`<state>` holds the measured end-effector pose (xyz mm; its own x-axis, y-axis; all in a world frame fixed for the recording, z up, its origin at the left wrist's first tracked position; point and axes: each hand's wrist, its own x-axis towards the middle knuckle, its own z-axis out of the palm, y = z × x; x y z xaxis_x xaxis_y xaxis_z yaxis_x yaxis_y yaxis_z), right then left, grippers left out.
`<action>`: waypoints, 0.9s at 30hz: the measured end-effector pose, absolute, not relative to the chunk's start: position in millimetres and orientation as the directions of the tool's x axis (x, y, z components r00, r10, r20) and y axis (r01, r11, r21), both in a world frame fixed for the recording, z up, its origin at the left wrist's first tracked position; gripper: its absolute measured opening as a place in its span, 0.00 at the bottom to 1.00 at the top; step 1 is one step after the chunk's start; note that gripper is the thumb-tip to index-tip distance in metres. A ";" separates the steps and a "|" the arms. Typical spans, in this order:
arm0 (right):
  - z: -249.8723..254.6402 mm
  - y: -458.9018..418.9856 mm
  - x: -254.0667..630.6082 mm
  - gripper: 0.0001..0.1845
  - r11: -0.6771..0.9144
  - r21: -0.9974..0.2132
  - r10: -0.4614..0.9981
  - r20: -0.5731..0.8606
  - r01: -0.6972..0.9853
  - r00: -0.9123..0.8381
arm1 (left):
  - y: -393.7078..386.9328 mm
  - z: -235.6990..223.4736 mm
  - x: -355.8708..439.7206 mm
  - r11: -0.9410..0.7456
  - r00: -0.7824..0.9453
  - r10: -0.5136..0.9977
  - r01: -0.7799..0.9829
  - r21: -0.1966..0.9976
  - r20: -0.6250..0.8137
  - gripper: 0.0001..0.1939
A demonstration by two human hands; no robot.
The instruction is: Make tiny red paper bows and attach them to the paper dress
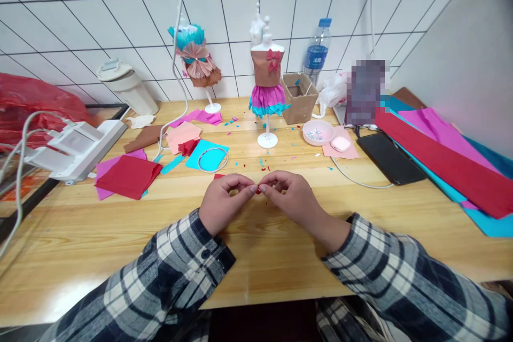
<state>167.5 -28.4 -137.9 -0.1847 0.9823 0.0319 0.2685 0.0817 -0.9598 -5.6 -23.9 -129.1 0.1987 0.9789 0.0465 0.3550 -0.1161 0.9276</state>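
Observation:
Fingertips of my left hand (229,197) and my right hand (289,196) meet over the middle of the table. Both pinch a tiny piece of red paper (258,190), mostly covered by the thumbs. A sliver of red paper (218,176) shows behind my left hand. Beyond my hands stands a small dress form (267,72) on a white stand. It wears a brown top with two red bows (274,60) and a magenta skirt with a turquoise hem. Tiny red and blue scraps (262,163) lie between the form and my hands.
Red paper squares (128,176), a turquoise sheet (206,156) and a power strip (88,150) lie left. A second dressed form (198,61) stands behind. Rightward are a pink bowl (318,133), a cardboard box (300,99), a black phone (390,157) and long paper strips (444,163).

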 end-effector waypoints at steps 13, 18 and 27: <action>-137.9 -29.0 166.8 0.07 0.051 -0.971 0.984 0.009 0.235 -0.178 | -24.3 -130.4 -5.6 -0.064 0.222 0.975 0.249 0.966 0.008 0.10; -138.6 -29.4 167.1 0.06 0.078 -0.962 0.982 0.029 0.263 -0.187 | -25.1 -130.8 -5.5 -0.033 0.228 0.973 0.231 0.972 -0.022 0.11; -137.8 -29.5 165.5 0.03 0.045 -0.973 0.985 0.005 0.228 -0.173 | -26.9 -133.8 -2.1 0.032 0.154 0.986 0.164 0.986 -0.058 0.13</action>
<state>165.5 -29.5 -137.8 -0.1727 0.9850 0.0054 0.2278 0.0453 -0.9727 -2.1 -26.9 -133.8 0.1536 0.9864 -0.0578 0.1639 0.0322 0.9860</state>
